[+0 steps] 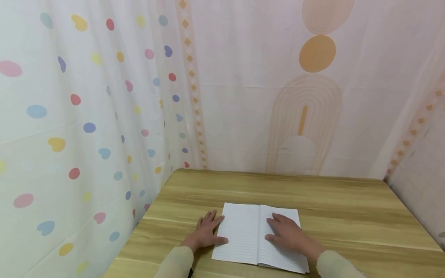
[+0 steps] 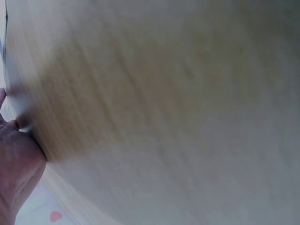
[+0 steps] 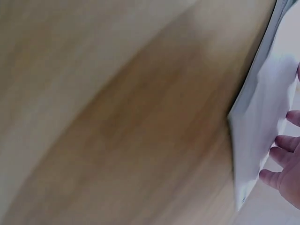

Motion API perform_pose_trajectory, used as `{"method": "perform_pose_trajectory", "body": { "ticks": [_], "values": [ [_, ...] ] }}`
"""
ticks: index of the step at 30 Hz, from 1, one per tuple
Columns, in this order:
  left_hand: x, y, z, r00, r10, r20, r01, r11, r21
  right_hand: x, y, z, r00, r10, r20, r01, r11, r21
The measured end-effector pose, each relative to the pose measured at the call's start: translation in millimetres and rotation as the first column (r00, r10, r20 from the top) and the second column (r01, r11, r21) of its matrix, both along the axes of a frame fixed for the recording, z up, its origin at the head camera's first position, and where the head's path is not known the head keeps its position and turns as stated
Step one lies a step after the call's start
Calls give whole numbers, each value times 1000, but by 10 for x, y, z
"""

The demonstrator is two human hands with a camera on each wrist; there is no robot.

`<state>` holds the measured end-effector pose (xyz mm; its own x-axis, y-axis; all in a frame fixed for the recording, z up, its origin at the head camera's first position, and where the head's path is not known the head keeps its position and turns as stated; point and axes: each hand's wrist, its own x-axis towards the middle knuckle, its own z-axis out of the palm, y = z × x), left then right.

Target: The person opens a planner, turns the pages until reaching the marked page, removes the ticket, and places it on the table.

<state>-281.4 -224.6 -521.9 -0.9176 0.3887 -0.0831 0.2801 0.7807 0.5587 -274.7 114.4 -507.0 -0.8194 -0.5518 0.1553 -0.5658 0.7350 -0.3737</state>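
Note:
A notebook (image 1: 240,231) with white ruled pages lies spread flat on the wooden table, its centre fold running away from the person. At its left edge rests my left hand (image 1: 207,232), fingers spread, with the thumb tip over the page margin and the other fingers mostly on the wood. My right hand (image 1: 286,233) lies on the right-hand page, fingers extended toward the fold. In the right wrist view, the fingers (image 3: 281,154) touch the paper near the notebook's edge (image 3: 246,131). Only part of the left palm (image 2: 18,164) appears in the left wrist view.
The wood-grain table (image 1: 347,216) extends around the notebook on every side. A curtain with coloured dots and hearts (image 1: 104,116) hangs at the left, and a pale patterned curtain (image 1: 240,116) hangs along the table's far edge.

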Motion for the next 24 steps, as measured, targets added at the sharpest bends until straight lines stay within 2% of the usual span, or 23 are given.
{"method": "perform_pose_trajectory", "body": {
  "ticks": [6,10,12,19,24],
  "values": [
    [12,7,13,1000,2,-5,-2,1000,2,-82,184,-24,992,-125,-13,126,991,52],
    [18,15,22,1000,-4,-13,4,1000,-9,-167,320,-53,977,-208,-42,212,969,128],
    [20,18,26,1000,-3,-11,3,1000,-11,-196,387,-53,970,-241,-32,244,959,143],
    [8,15,14,1000,-6,-7,6,1000,-1,-226,571,-36,953,-297,64,291,953,84],
    [7,6,-18,1000,-7,-17,7,1000,-3,-252,614,-69,954,-293,63,289,955,61]
  ]
}}
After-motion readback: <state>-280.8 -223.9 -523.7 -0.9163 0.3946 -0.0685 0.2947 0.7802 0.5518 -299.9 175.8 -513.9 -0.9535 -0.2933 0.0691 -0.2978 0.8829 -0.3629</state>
